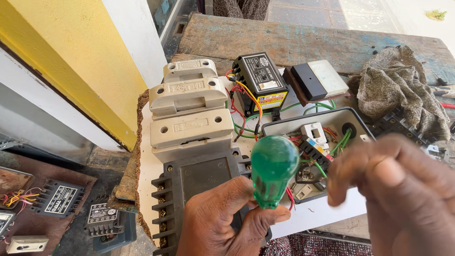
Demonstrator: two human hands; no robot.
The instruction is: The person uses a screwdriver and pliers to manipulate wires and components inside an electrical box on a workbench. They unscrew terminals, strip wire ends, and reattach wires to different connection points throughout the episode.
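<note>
A weathered wooden surface (303, 42) is seen carrying a white board (147, 166) on which electrical parts are mounted. Three cream-coloured fuse carriers (189, 102) are stacked in a column along the board's left part, and below them a black terminal block (204, 178) with brass screws down its left edge is fixed. To the right an open grey enclosure (327, 121) with green, red and yellow wiring inside is laid, and behind it a black relay unit (259, 80) with a yellow label is stood beside a small panel meter (320, 80). A crumpled grey cloth (403, 90) is draped at the surface's right end.

The right hand (403, 189) is held blurred in the foreground just right of the screwdriver's handle, its fingers loosely curled and nothing grasped. The left hand (222, 223) is closed around the shank of a screwdriver (274, 170), whose translucent green handle is raised upright over the terminal block.
</note>
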